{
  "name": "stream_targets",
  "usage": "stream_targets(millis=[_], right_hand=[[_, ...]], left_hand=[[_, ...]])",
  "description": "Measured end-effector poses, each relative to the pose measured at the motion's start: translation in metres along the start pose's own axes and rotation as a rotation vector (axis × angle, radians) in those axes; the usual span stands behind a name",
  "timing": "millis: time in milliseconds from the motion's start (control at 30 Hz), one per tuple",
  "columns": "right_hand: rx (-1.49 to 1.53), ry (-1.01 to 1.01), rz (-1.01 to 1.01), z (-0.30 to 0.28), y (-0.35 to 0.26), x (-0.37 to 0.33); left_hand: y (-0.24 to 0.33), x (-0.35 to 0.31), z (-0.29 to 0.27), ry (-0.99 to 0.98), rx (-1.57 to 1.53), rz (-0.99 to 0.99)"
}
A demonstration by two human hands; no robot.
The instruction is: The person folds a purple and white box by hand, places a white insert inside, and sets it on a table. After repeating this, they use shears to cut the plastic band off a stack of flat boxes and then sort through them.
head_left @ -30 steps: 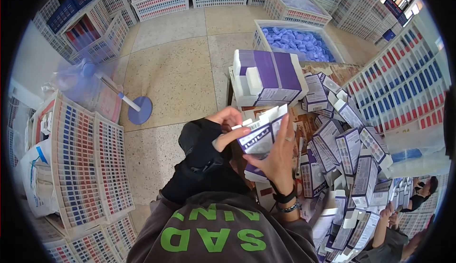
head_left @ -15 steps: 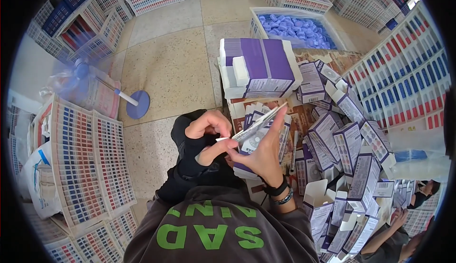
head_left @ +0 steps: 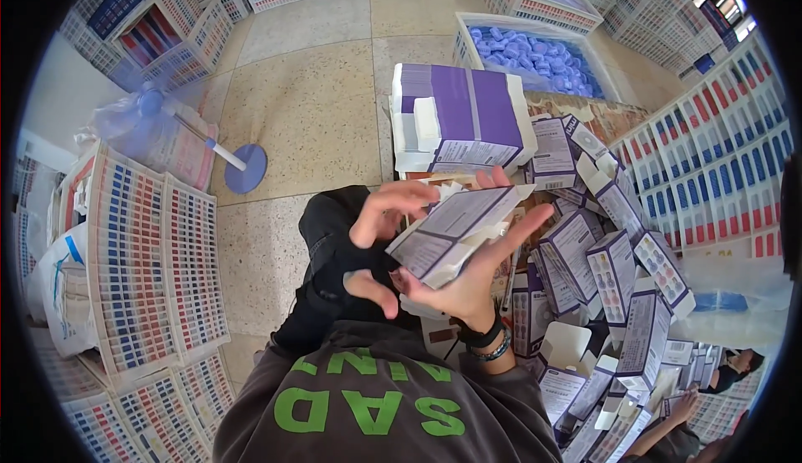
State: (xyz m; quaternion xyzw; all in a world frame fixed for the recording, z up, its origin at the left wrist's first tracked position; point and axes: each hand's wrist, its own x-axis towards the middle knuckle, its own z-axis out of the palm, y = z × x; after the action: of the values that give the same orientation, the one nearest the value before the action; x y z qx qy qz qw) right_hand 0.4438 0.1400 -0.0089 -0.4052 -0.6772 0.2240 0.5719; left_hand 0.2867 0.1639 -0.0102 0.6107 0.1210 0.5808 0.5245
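A purple-and-white carton (head_left: 455, 227), partly opened out with its end flaps loose, is tilted in front of my chest. My right hand (head_left: 472, 292) grips it from below and the right, with some fingertips showing past its far edge. At the carton's left side is my left hand (head_left: 380, 241), fingers and thumb spread apart; whether a fingertip touches the cardboard I cannot tell. Beneath the carton, the flat pieces on the table are mostly hidden. To the right lies a heap of purple-and-white cartons (head_left: 571, 256), several with open ends.
A strapped stack of flat purple cartons (head_left: 493, 102) stands on the table's far part. Behind it is a crate of blue caps (head_left: 535, 55). Crates with red and blue pieces (head_left: 154, 262) rise on both sides. Left is a blue round-based stand (head_left: 245, 169). A co-worker's arm (head_left: 668, 425) reaches in lower right.
The carton was thin and edge-on between both hands; now it is opened wider with its printed face showing. My left hand's fingers have come apart, and the view has shifted slightly.
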Motion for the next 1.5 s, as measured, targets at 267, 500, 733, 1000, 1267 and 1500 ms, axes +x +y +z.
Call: stream_targets(millis=[267,500,733,1000,1267,1500], right_hand=[[-0.024,-0.217,0.009,-0.013,-0.030,0.001],[0.247,0.015,0.168,-0.025,-0.029,-0.013],[0.508,-0.021,0.246,-0.024,-0.031,-0.016],[0.516,-0.077,0.234,-0.011,-0.042,-0.022],[0.737,-0.211,0.375,-0.025,-0.038,-0.010],[0.337,-0.253,-0.021,-0.026,-0.022,-0.003]], left_hand=[[-0.043,-0.014,0.015,0.017,-0.239,-0.187],[-0.035,-0.036,-0.016,-0.025,0.245,-0.240],[-0.018,-0.038,-0.013,-0.162,0.699,0.066],[-0.009,-0.039,-0.016,-0.168,0.925,0.491],[-0.016,-0.044,-0.009,0.045,0.809,0.578],[-0.021,-0.046,-0.020,-0.045,0.761,0.466]])
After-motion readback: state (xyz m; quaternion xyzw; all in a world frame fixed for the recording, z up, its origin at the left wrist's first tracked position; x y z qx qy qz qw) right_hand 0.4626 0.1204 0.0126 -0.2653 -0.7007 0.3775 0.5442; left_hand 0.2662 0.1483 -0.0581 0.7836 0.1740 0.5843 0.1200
